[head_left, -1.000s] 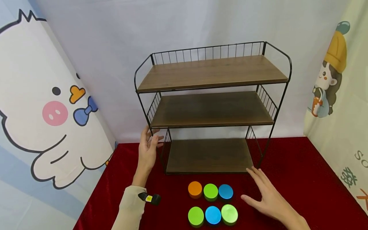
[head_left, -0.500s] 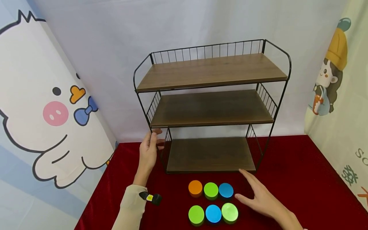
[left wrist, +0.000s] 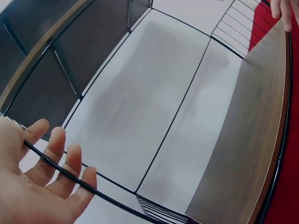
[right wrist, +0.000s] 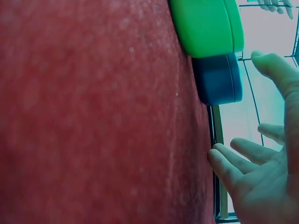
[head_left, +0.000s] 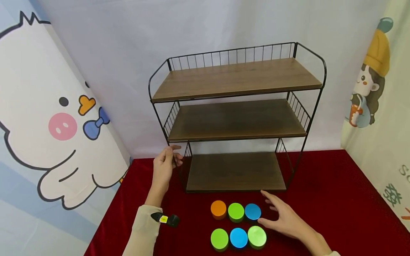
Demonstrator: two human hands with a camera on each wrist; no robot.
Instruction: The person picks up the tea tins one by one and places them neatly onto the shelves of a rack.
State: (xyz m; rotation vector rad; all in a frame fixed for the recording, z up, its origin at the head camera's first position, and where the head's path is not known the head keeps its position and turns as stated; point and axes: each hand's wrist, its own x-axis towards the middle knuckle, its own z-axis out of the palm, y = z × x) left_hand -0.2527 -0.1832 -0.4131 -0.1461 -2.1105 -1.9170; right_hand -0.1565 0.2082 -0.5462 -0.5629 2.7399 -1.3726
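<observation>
My left hand [head_left: 163,167] is at the left front post of a three-tier shelf rack [head_left: 237,119] with brown boards and a black wire frame. In the left wrist view, its fingers [left wrist: 70,168] curl around the black rod. My right hand [head_left: 286,217], fingers spread and holding nothing, is right of several small round lidded containers. Its thumb tip is close to the back-row blue container [head_left: 252,211] and the front-row pale green container [head_left: 257,235]. An orange container [head_left: 218,208] and a green container [head_left: 236,211] complete the back row; a green container [head_left: 219,238] and blue container [head_left: 238,236] sit in front.
A dark red cloth [head_left: 333,199] covers the table. Behind the rack hangs a pale curtain [head_left: 128,71]. Printed cartoon drapes stand on both sides, with a white chick [head_left: 41,92] at left. A black strap device [head_left: 166,219] is on the left wrist.
My right hand has moved left, toward the containers. My left hand stays at the rack's post, its fingers now more curled. Rack and containers keep their places.
</observation>
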